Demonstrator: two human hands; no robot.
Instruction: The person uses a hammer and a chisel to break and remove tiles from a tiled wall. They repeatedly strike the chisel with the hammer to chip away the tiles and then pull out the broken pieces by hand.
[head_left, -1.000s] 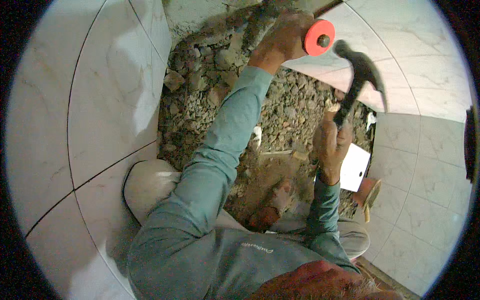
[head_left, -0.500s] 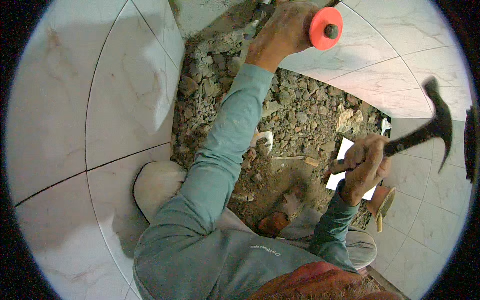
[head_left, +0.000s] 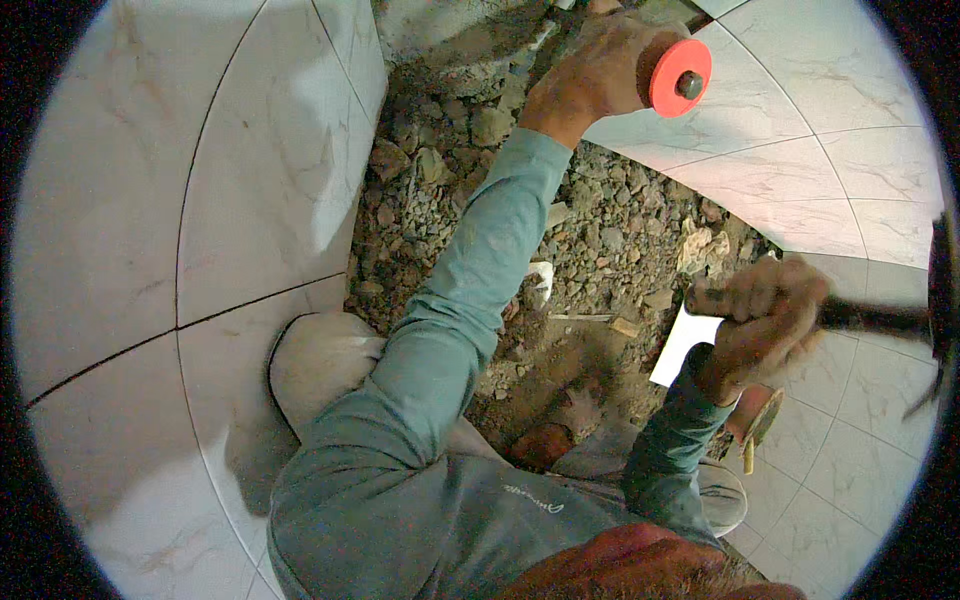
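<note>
My left hand [head_left: 600, 80] reaches far forward and is closed round a chisel [head_left: 690, 85]; its round orange-red guard and dark striking end stick out on the right of the fist. The chisel's working tip cannot be made out behind the hand. On the right, my right hand [head_left: 762, 312] is wrapped round the handle of a hammer [head_left: 875, 318]. The hammer is smeared by motion, and its head lies partly in the dark rim of the view. A white card-like piece [head_left: 684, 345] lies on the rubble below the right hand.
Broken stone rubble [head_left: 620, 230] covers the ground between marbled wall tiles [head_left: 270, 150] on the left and pale tiles [head_left: 740, 150] at the far right. A brownish cup-like thing [head_left: 760, 415] sits beside my right forearm. Crumpled paper [head_left: 700, 245] and a small stick [head_left: 582, 318] lie on the rubble.
My right hand and the hammer have swung right, and the hammer head has moved toward the rim. My left hand with the chisel appears slightly farther right and lower.
</note>
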